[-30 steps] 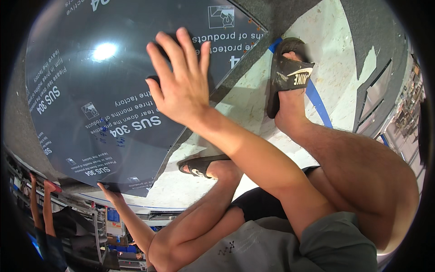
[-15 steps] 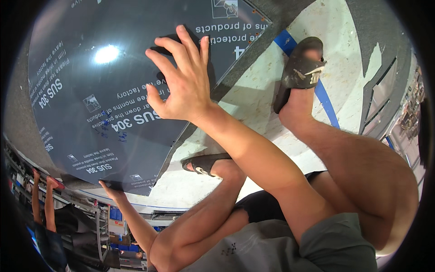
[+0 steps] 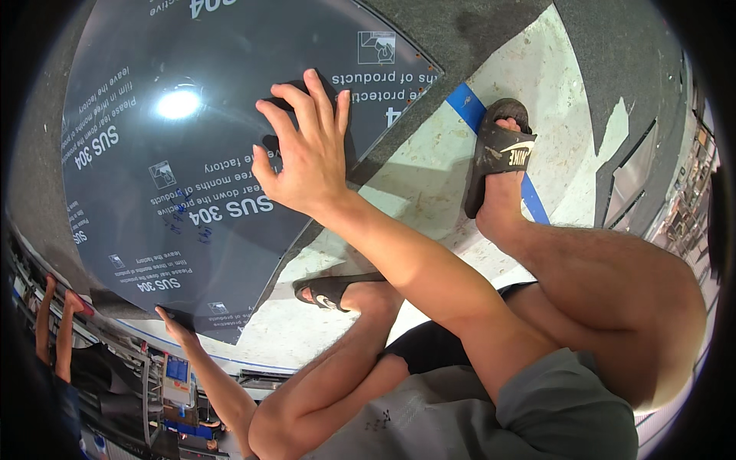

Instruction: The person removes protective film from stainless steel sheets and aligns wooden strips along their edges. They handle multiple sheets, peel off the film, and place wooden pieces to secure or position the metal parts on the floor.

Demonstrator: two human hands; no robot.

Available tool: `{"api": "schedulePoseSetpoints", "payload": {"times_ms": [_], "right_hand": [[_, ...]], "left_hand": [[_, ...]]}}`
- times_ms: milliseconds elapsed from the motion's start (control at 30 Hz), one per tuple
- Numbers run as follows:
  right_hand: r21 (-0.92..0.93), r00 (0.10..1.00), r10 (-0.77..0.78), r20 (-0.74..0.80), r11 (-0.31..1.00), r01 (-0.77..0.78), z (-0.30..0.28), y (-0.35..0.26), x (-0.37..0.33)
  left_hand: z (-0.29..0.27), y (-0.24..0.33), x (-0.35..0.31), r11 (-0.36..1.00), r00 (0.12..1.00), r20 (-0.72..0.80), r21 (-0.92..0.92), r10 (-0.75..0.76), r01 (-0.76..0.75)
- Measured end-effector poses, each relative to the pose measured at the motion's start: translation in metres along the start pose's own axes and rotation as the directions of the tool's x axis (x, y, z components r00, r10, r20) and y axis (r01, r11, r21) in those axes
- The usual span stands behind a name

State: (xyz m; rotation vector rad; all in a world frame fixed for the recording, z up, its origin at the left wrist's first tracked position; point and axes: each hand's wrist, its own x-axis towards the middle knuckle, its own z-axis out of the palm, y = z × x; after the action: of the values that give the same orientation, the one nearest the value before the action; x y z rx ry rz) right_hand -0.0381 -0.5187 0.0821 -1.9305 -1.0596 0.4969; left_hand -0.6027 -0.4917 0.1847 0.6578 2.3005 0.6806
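Just past the left knee (image 3: 284, 425), a black sandal (image 3: 330, 293) is resting on the pale floor (image 3: 414, 172). I'm placing my left hand (image 3: 178, 328) at the dark film-covered sheet's (image 3: 138, 207) edge, left of its nearest corner; from my feed I cannot tell whether those fingers are gripping. The sheet is lying on a dark grey mat (image 3: 460, 34), beside the mat's border with the floor. Over it, I'm spreading my right hand's (image 3: 307, 169) fingers wide, slightly bent. Far left, another person's bare legs (image 3: 64, 337) are showing.

Right grip (image 3: 307, 165) splayed, fingers (image 3: 320, 101) curved, right forearm (image 3: 410, 257) slanting, left grip (image 3: 175, 327) outstretched
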Motion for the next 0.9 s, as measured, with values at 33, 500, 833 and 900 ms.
{"api": "schedulePoseSetpoints", "payload": {"times_ms": [33, 500, 833, 900], "right_hand": [[0.008, 1.0, 0.004, -0.001, 1.0, -0.004, 0.0, 0.0, 0.0], [0.074, 0.999, 0.02, 0.033, 0.997, -0.023, -0.046, -0.006, 0.007], [0.22, 0.856, 0.394, -0.336, 0.916, -0.335, -0.114, 0.112, 0.014], [0.249, 0.856, 0.393, -0.337, 0.914, -0.321, -0.115, 0.117, 0.013]], "left_hand": [[0.0, 0.0, -0.001, 1.0, 1.0, 0.029, -0.003, 0.001, -0.001], [-0.025, 0.025, 0.003, 0.987, 0.966, 0.226, -0.061, -0.129, 0.146], [-0.024, 0.023, -0.008, 0.979, 0.983, 0.136, -0.148, -0.121, 0.141], [-0.019, 0.02, -0.008, 0.98, 0.983, 0.137, -0.141, -0.119, 0.138]]}}
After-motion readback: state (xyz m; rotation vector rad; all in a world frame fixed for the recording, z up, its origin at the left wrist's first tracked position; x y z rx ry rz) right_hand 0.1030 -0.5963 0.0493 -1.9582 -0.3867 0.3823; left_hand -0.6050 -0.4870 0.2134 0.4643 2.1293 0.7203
